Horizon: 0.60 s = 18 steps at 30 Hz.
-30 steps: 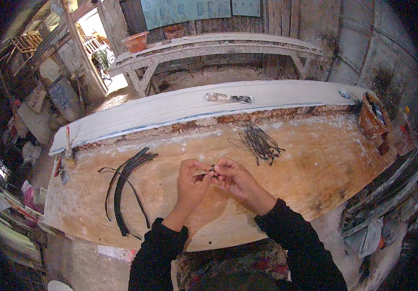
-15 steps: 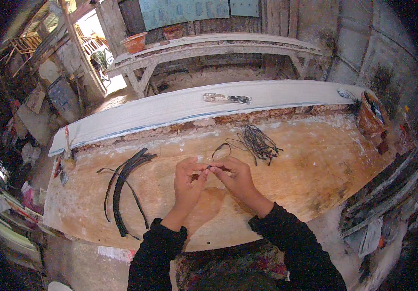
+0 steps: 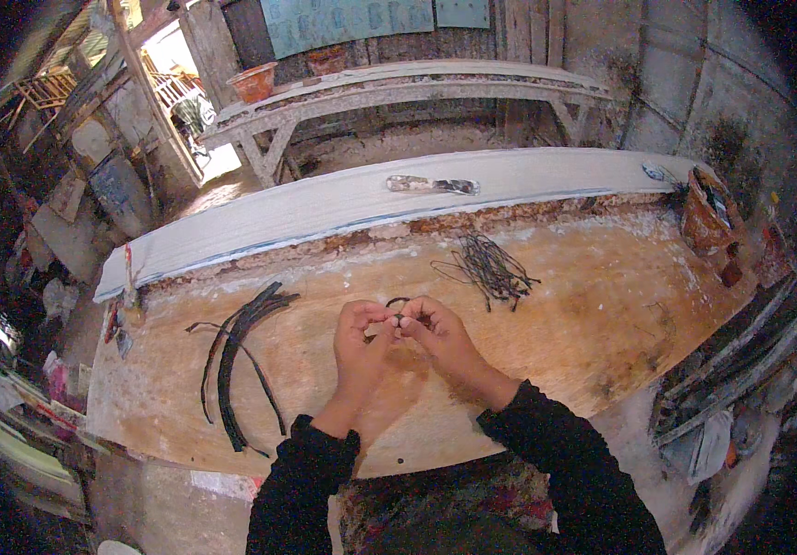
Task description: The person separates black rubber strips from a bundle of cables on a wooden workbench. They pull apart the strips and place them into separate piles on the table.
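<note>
Over the middle of the wooden table [image 3: 565,333], my left hand [image 3: 359,338] and my right hand [image 3: 440,338] meet, fingertips pinched together on a thin black strip [image 3: 398,301]. A small loop of it arches beyond the fingertips; the rest is hidden by my fingers. To the left of my hands lies a curved bundle of flat black strips [image 3: 226,370], with a few strands splayed apart. Farther off, to the right of my right hand, rests a loose pile of thin black looped strips [image 3: 493,270] with knotted-looking ends.
A long white board [image 3: 306,203] runs along the table's far side, with a worn flat hand tool [image 3: 431,185] on it. At the far right stands a reddish-brown container [image 3: 705,217]. Behind is a whitish bench [image 3: 417,83] bearing an orange pot [image 3: 252,83].
The strip's loop, earlier longer and beyond my right hand, is now smaller and sits between both hands. My fingertips have drawn closer around it.
</note>
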Available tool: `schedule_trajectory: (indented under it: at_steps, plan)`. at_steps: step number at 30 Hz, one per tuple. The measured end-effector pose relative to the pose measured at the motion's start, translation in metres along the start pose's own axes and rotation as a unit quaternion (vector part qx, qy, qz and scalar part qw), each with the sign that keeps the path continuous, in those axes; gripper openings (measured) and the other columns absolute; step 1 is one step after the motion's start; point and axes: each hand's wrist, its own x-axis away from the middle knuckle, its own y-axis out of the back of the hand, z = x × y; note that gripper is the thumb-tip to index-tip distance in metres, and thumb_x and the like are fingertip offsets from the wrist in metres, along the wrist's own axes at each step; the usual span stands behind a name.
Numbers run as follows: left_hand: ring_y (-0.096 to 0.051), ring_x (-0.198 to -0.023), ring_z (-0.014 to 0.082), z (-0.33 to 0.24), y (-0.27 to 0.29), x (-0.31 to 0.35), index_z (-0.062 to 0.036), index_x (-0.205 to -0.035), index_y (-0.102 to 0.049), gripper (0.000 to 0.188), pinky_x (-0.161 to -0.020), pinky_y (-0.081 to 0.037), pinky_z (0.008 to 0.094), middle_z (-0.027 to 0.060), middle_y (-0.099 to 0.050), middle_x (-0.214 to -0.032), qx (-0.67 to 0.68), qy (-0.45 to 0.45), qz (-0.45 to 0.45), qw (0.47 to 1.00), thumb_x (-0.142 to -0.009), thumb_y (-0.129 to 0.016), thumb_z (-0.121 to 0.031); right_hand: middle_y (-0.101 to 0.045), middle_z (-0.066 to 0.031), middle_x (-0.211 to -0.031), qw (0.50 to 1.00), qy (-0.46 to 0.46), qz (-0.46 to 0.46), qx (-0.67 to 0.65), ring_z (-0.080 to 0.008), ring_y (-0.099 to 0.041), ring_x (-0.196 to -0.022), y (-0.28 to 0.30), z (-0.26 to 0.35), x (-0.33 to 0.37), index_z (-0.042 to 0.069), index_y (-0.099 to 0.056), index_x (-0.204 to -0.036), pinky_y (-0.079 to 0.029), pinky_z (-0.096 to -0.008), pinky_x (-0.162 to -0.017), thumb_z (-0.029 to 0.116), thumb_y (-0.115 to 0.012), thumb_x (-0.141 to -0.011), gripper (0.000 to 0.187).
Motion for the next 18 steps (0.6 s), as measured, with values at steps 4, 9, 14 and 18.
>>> schedule_trajectory:
  at_steps: [4, 9, 14, 18]
  plan:
    - [-0.056, -0.075, 0.0089, 0.006, 0.01, -0.009, -0.0027, -0.089, -0.052, 0.011, -0.06, -0.049, 0.0213, 0.005, -0.059, -0.082, 0.049, 0.071, 0.045, 0.995, -0.08, -0.059, -0.002, -0.055, 0.0006, -0.084, 0.968, -0.112, 0.045, -0.222, -0.0096, -0.055, -0.077, -0.001, 0.005, -0.001, 0.007, -0.052, -0.09, -0.046, -0.0229, -0.066, 0.014, -0.057, -0.084, 0.01]
    - [-0.056, -0.071, 0.0091, 0.01, 0.012, -0.009, -0.0018, -0.088, -0.058, 0.007, -0.059, -0.048, 0.0215, 0.004, -0.059, -0.08, 0.067, 0.082, 0.05, 0.993, -0.081, -0.059, -0.004, -0.059, -0.0027, -0.085, 0.936, -0.144, 0.073, -0.314, -0.0109, -0.057, -0.077, 0.003, 0.008, -0.002, 0.003, -0.055, -0.093, -0.046, -0.0216, -0.071, 0.012, -0.057, -0.084, 0.013]
    - [-0.056, -0.071, 0.0094, 0.011, 0.013, -0.007, -0.0013, -0.089, -0.06, 0.009, -0.055, -0.047, 0.021, 0.003, -0.058, -0.087, 0.029, 0.027, 0.051, 0.998, -0.081, -0.058, -0.003, -0.06, -0.0038, -0.086, 0.929, -0.149, 0.071, -0.332, -0.0104, -0.058, -0.077, 0.005, 0.006, -0.002, 0.003, -0.057, -0.093, -0.047, -0.0216, -0.071, 0.012, -0.058, -0.082, 0.014]
    - [-0.056, -0.07, 0.009, 0.004, 0.01, -0.005, -0.0016, -0.09, -0.06, 0.012, -0.054, -0.046, 0.0203, 0.0027, -0.057, -0.09, 0.023, 0.018, 0.071, 0.997, -0.079, -0.06, -0.002, -0.061, -0.0038, -0.087, 0.956, -0.136, 0.045, -0.257, -0.0101, -0.057, -0.078, 0.009, 0.007, -0.004, 0.004, -0.057, -0.091, -0.046, -0.0222, -0.071, 0.015, -0.061, -0.081, 0.015]
